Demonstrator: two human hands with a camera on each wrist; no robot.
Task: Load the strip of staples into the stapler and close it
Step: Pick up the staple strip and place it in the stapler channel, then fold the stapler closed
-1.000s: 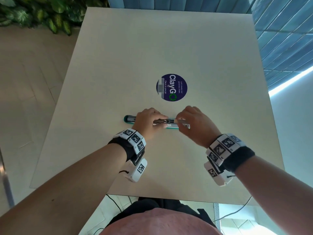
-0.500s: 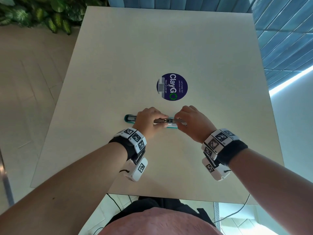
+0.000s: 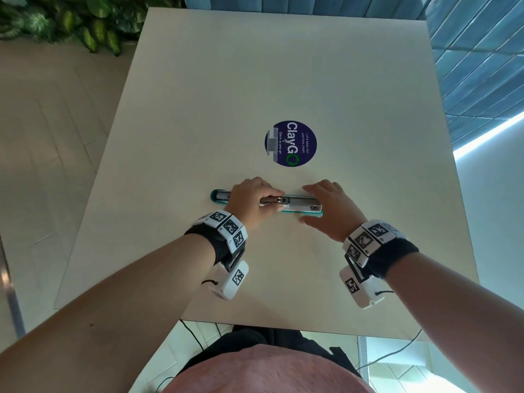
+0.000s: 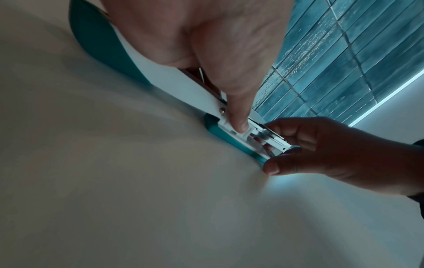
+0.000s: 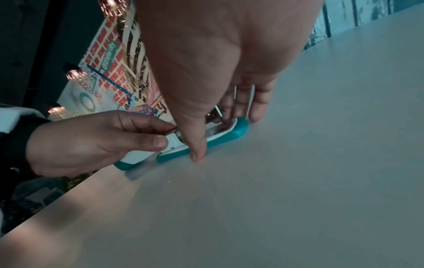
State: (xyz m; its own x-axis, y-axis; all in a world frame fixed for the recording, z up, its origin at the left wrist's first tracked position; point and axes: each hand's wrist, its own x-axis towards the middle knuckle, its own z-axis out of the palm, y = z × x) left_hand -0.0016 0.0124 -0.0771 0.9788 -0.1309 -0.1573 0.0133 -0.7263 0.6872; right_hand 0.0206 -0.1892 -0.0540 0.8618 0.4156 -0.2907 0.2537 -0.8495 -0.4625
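A teal and white stapler [image 3: 302, 207] lies opened out flat on the table, its lid end [image 3: 219, 195] pointing left. My left hand [image 3: 279, 200] grips it at the hinge, and the left thumb [image 4: 239, 125] presses the white part beside the metal magazine [image 4: 273, 137]. My right hand [image 3: 304, 204] straddles the magazine's right end with fingers loosely spread. The right thumb [image 5: 196, 152] touches the teal base [image 5: 229, 136] on the near side, and the right fingers [image 5: 257, 105] rest on the far side. I cannot make out the staple strip apart from the shiny magazine.
The stapler lies on a pale table [image 3: 283, 265], with a round blue sticker [image 3: 290, 143] just beyond it. Green plants [image 3: 71, 26] stand off the far left corner. The near table edge [image 3: 269, 327] runs close to my body.
My right hand has let go at the magazine, slid right and spread its fingers around the stapler's end. The whole magazine now shows. My left hand keeps its hold.
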